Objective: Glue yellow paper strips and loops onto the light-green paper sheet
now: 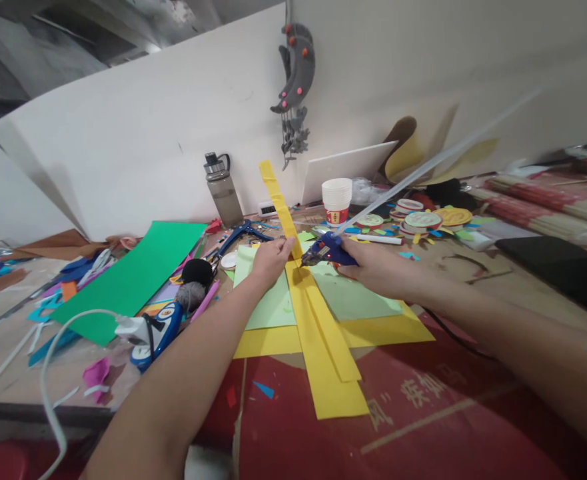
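Note:
My right hand [376, 267] grips a blue hot glue gun [326, 251] with a long clear glue stick [438, 160] jutting up to the right; its nozzle touches the yellow paper near the fold. My left hand [269, 260] pinches a narrow yellow paper strip [277, 200] and holds its far end raised and tilted back. Below it, wider yellow strips [326, 353] lie over pale green sheets [273, 303] and a yellow sheet [393, 328] on the red mat [423, 413].
A large green sheet [133, 277], a second blue glue gun [160, 327] with white cord, scissors and paper scraps lie left. A water bottle [222, 190], stacked paper cups [336, 200], round paper crafts [423, 220] and rolled paper stand behind. A black cord trails right.

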Motion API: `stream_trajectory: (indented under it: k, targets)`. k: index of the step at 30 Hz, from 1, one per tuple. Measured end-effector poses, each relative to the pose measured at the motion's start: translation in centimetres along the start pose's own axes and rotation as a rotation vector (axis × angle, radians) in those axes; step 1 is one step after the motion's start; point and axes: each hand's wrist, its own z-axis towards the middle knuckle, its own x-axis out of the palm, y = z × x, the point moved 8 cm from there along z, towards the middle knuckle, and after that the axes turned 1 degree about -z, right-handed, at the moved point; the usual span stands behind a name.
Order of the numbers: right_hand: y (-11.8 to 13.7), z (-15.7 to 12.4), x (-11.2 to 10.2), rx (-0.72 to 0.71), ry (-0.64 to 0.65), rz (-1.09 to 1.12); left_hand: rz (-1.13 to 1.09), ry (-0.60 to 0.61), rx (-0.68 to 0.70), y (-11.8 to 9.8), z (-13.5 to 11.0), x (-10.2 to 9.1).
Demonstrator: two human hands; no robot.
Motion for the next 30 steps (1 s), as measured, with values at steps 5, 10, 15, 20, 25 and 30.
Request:
stream_trajectory:
  k: [5, 10, 15, 20, 25, 30]
  targets:
    - [0.1, -0.4, -0.4, -0.034, 0.017, 0.03, -0.013, 0.003, -0.006, 0.1, 0.0, 0.0]
    - [-0.1, -1.3, -1.2, -0.031, 0.068, 0.001, -0.041, -0.015, 0.021, -0.1, 0.0, 0.0]
    - [0.1, -0.6, -0.7, -0.043, 0.023, 0.029, -0.031, -0.014, 0.005, 0.0, 0.0, -0.1]
    - [0.0, -0.5, -0.7, -0.02, 0.043, 0.01, -0.051, -0.007, 0.007, -0.1, 0.0, 0.0]
    - [-0.5, -1.8, -2.0, -0.015, 0.128, 0.082, -0.042, -0.024, -0.002, -0.1, -0.1, -0.2]
    - [-0.3, -2.1, -2.0, 0.013, 0.167, 0.098, -0.034, -0.029, -0.002, 0.0, -0.1, -0.2]
